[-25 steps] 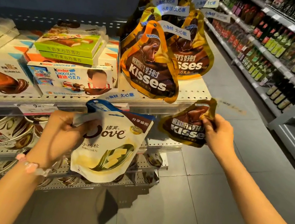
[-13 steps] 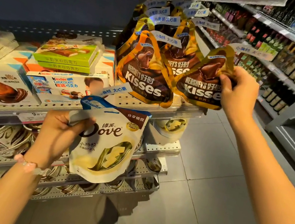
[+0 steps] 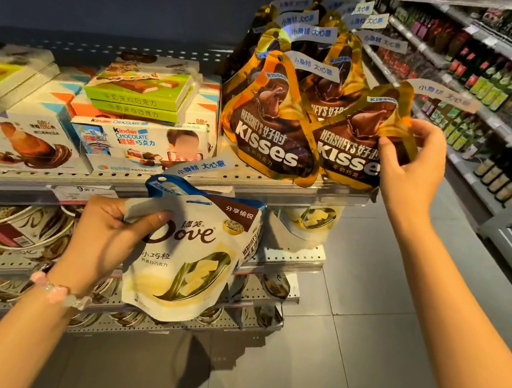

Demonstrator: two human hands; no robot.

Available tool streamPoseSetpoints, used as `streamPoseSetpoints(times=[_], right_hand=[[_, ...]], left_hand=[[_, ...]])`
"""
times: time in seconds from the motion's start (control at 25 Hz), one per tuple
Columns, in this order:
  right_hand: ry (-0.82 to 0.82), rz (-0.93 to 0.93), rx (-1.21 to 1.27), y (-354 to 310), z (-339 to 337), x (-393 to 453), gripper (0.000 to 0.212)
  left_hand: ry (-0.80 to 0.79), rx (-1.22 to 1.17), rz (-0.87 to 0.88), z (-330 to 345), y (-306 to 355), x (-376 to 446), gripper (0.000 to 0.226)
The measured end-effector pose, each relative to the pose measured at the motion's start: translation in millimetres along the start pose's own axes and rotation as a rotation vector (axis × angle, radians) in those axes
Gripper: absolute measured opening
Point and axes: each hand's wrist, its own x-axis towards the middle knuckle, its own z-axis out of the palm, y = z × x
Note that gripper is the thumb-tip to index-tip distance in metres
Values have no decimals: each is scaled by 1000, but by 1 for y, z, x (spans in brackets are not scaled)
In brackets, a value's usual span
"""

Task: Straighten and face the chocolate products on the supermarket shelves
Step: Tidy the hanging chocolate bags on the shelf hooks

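My right hand [image 3: 413, 167] pinches a Hershey's Kisses pouch [image 3: 356, 143] at the shelf [image 3: 333, 191] edge beside its row, my left hand [image 3: 109, 230] grips the Dove pouch [image 3: 192, 261]; I should stand it upright, label forward.

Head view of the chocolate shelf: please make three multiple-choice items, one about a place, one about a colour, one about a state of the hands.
1. Where is the Kisses bag that the right hand holds?
A. at the shelf's right end, beside the other Kisses bags
B. on the floor
C. on the Kinder boxes

2. What colour is the Dove pouch mainly?
A. red
B. white and cream
C. green

3. What is the left hand doing?
A. hanging idle
B. pressing a price tag
C. gripping the Dove pouch

Answers: 1 A, the held Kisses bag stands next to its row; 2 B, the Dove pouch is pale; 3 C, thumb lies across its top.
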Motion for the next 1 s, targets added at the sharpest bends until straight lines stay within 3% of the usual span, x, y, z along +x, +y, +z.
streamPoseSetpoints(times=[0.16, 0.24, 0.28, 0.36, 0.44, 0.52, 0.72, 0.88, 1.0], right_hand=[[158, -56, 46, -1, -3, -31, 51], [261, -157, 114, -4, -2, -60, 39], [220, -184, 161, -5, 0, -77, 29], [-147, -115, 265, -13, 6, -112, 19], [-661, 109, 336, -23, 15, -138, 31], [-920, 263, 393, -25, 26, -152, 38], [-871, 414, 444, -18, 40, -160, 37], [-912, 409, 415, -17, 41, -162, 27], [-799, 525, 396, -11, 42, -162, 18]], left_hand=[[-17, -41, -24, 6, -1, -2, 9], [-24, -57, -76, 11, -2, -3, 21], [-22, -68, -99, 14, -2, -3, 26], [4, -120, -145, 22, 0, -3, 21], [43, -157, -194, 29, 2, -3, 9], [30, -161, -213, 35, 6, -5, 4], [43, -225, -229, 41, 5, -9, 21], [-10, -224, -183, 39, -1, -9, 23], [-60, -234, -205, 37, -6, -10, 18]])
